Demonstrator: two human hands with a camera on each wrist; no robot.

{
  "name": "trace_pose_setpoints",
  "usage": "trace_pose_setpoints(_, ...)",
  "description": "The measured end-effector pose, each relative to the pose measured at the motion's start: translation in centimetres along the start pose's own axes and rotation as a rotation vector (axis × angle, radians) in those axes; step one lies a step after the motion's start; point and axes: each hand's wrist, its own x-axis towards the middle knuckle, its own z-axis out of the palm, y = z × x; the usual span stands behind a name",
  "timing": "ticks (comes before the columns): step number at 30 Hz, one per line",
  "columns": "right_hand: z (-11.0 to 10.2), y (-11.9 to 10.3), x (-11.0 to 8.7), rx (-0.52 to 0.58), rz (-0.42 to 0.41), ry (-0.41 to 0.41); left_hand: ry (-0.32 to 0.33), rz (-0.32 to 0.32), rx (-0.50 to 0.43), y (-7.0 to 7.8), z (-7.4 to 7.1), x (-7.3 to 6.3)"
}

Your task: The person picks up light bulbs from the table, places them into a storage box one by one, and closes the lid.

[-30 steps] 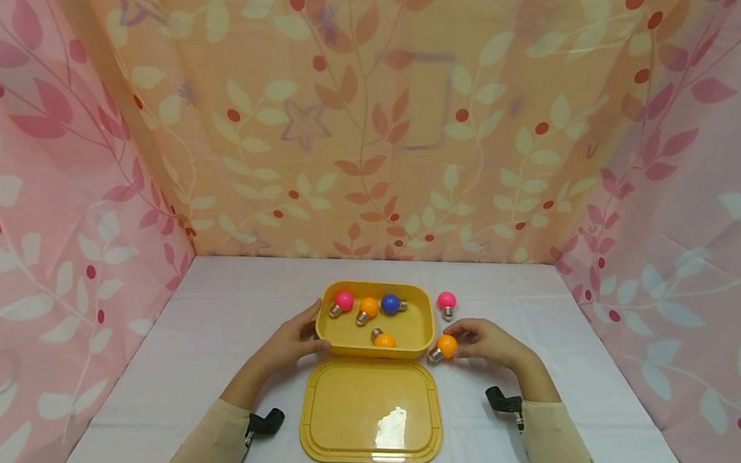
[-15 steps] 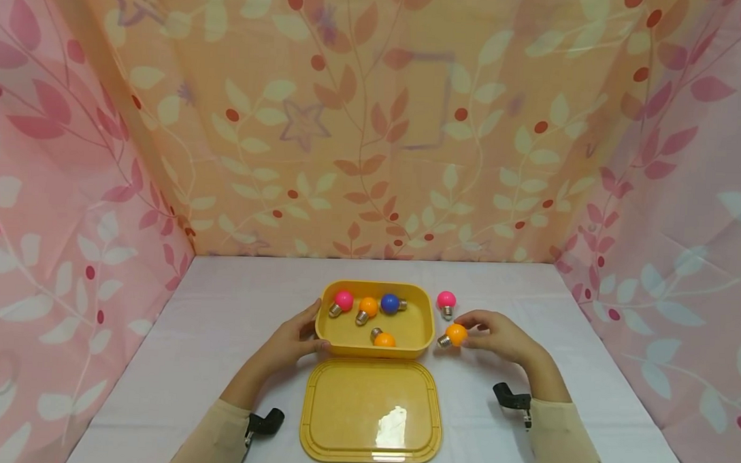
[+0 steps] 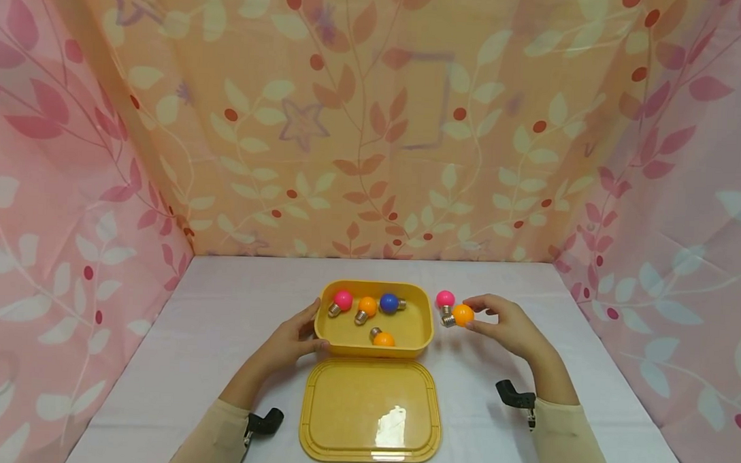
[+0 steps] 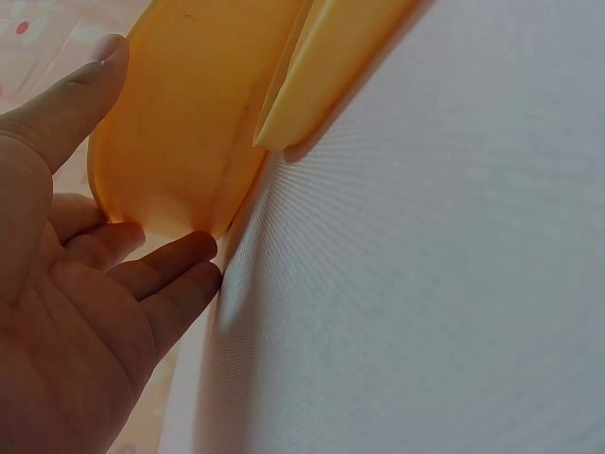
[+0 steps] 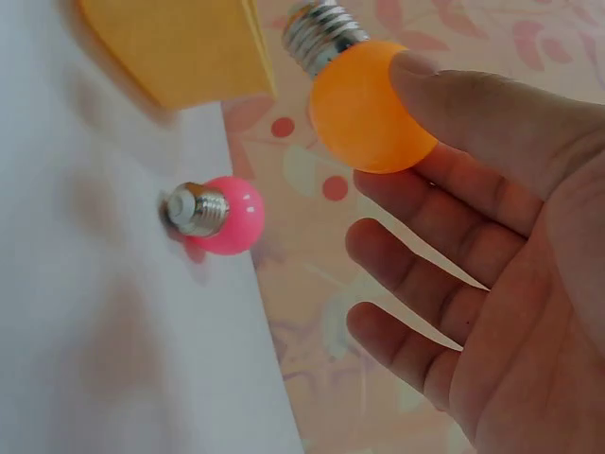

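My right hand (image 3: 509,328) pinches an orange light bulb (image 3: 463,314) between thumb and fingers, its metal screw base pointing left. In the right wrist view the bulb (image 5: 369,113) is off the table. A pink bulb (image 3: 445,299) lies beyond it, right of the yellow box (image 3: 372,352); the two look close together from the head. My left hand (image 3: 290,338) holds the box's left end, thumb near the front corner; fingertips touch its outer wall (image 4: 180,142). Inside lie a pink bulb (image 3: 343,300), a blue bulb (image 3: 389,303) and two orange bulbs (image 3: 367,306).
A flat yellow lid (image 3: 370,408) lies on the white tablecloth (image 3: 221,301), directly in front of the box. Patterned cloth hangs (image 3: 374,122) at the back and along both sides of the table.
My right hand has carried the orange bulb away from the box's front right corner, backward and right, toward the loose pink bulb. My left hand and the box have stayed in place.
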Motion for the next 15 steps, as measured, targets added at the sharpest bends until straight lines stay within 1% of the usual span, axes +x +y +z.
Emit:
trace_pose_setpoints(8, -0.1, -1.7, -0.2, -0.018, 0.033, 0.056, -0.005, 0.011, 0.001, 0.2, 0.0, 0.0)
trace_pose_setpoints(12, 0.1, -2.6, -0.1, 0.003, -0.007, 0.065, -0.002, 0.016, 0.013, 0.2, 0.0, -0.1)
trace_pose_setpoints(15, 0.3, -3.0, 0.1, 0.017, -0.055, 0.068, 0.001, 0.01, 0.018, 0.2, -0.1, 0.0)
